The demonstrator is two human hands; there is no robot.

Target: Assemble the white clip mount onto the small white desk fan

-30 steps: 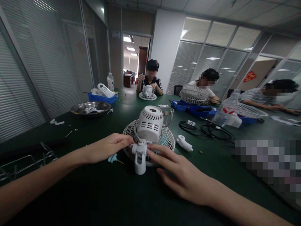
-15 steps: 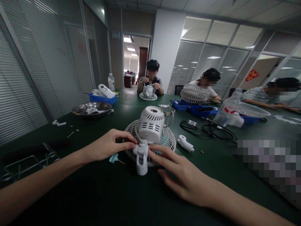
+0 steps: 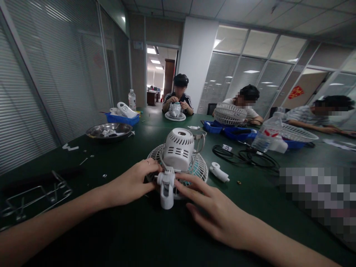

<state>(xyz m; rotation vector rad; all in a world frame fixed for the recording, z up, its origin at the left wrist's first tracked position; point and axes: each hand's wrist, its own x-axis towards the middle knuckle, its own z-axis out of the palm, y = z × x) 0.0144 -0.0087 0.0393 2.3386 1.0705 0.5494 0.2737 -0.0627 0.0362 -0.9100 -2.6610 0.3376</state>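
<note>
A white fan motor housing [image 3: 179, 150] stands on a round white fan grille [image 3: 201, 165], with a tilted neck bracket [image 3: 167, 196] at its near side. My left hand [image 3: 136, 183] is at the bracket's left side, thumb and forefinger closed on its joint; the fingertips are partly hidden. From the right, my right hand [image 3: 211, 207] rests outstretched fingertips against the bracket, its thumb apart below. Teal parts show through the grille. To the right lies a loose white plastic neck piece [image 3: 219, 172], near a small brass-coloured nut [image 3: 239, 182].
Left are a metal bowl [image 3: 109, 131], a blue tray [image 3: 122, 118], small hardware and bent metal wire stands [image 3: 36, 196]. Coiled black cable [image 3: 247, 155], a plastic bottle [image 3: 268, 131] and blue trays [image 3: 239, 132] lie right. Three people sit around the table, one handling another fan [image 3: 176, 111].
My left hand has shifted slightly down and nearer the joint, now covering the teal-handled piece that lay beside the grille. My right hand stays almost in place. The view tilts slightly upward.
</note>
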